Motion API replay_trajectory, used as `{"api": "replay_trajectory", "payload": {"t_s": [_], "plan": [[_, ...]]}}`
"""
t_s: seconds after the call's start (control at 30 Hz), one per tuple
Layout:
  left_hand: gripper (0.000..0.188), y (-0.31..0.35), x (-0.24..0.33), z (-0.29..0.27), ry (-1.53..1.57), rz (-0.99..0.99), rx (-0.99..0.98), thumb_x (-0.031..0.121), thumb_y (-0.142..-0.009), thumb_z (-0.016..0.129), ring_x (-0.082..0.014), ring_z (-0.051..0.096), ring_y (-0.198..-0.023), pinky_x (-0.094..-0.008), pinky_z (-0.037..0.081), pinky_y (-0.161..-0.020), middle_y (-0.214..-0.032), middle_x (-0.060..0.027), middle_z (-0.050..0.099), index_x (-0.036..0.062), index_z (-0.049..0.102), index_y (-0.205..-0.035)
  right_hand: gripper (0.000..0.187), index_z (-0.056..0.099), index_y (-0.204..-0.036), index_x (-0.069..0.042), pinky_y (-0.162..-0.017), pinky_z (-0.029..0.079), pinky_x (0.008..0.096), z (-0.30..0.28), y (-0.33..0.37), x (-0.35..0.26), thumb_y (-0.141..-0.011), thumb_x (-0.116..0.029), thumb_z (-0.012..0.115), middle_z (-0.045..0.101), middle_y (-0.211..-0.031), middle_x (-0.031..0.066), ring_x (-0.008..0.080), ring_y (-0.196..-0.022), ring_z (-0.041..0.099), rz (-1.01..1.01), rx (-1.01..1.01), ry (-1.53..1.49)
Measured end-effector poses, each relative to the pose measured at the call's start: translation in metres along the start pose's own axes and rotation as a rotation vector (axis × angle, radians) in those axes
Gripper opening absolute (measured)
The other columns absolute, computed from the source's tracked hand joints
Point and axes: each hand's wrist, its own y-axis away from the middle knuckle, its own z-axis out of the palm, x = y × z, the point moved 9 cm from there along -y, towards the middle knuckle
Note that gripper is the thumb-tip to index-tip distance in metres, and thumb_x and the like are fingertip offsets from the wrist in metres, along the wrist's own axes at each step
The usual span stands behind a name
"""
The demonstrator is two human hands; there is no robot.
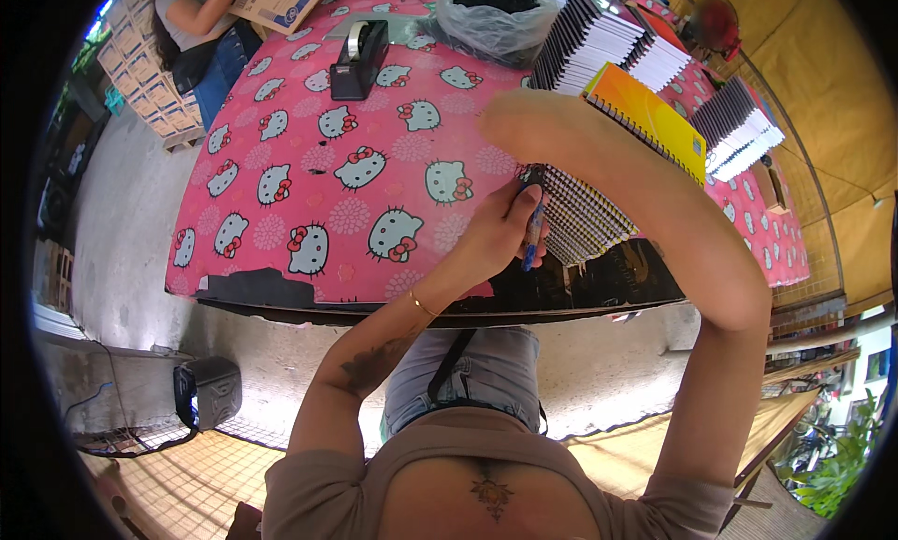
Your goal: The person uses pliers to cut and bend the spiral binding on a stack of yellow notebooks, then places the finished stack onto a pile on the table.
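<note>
My left hand (510, 227) is closed around a blue-handled tool (531, 250) with a dark head, which looks like pliers. The tool's head is at the left edge of a stack of spiral-bound notebooks (587, 217), whose coils face me. My right forearm reaches across this stack, and my right hand (524, 127) is just beyond the tool, low over the pink tablecloth. Its fingers are blurred and mostly hidden, so what it holds does not show. On top of the stack, partly behind my right arm, lies a notebook with a yellow-orange cover (655, 115).
Behind are taller notebook stacks (599, 40), a plastic bag with black contents (496, 16) and a black tape dispenser (360, 61). Another notebook stack (744, 129) stands at the right. Another person (210, 35) handles a cardboard box (281, 0) at far left. The table's front edge shows black patches.
</note>
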Motion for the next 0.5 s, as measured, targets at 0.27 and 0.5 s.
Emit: {"api": "replay_trajectory", "payload": {"t_s": [0.27, 0.5], "plan": [[0.048, 0.012, -0.011, 0.009, -0.043, -0.018, -0.036, 0.039, -0.101, 0.042, -0.0241, 0.068, -0.073, -0.0337, 0.057, -0.059, -0.089, -0.0152, 0.063, -0.0038, 0.049, -0.120, 0.007, 0.068, -0.076, -0.005, -0.061, 0.054, 0.0373, 0.009, 0.002, 0.002, -0.072, -0.007, 0.062, 0.067, -0.075, 0.0096, 0.0262, -0.074, 0.068, -0.143, 0.259, 0.033], [0.047, 0.005, -0.014, -0.002, -0.028, 0.001, 0.059, 0.039, -0.101, 0.041, -0.0264, 0.070, -0.077, -0.0348, 0.058, -0.062, -0.093, -0.0175, 0.064, -0.0043, 0.049, -0.119, 0.010, 0.069, -0.079, -0.006, -0.063, 0.055, 0.0367, 0.003, -0.002, -0.002, -0.073, -0.009, 0.061, 0.069, -0.078, 0.0076, 0.0251, -0.077, 0.069, 0.061, 0.062, 0.005]]}}
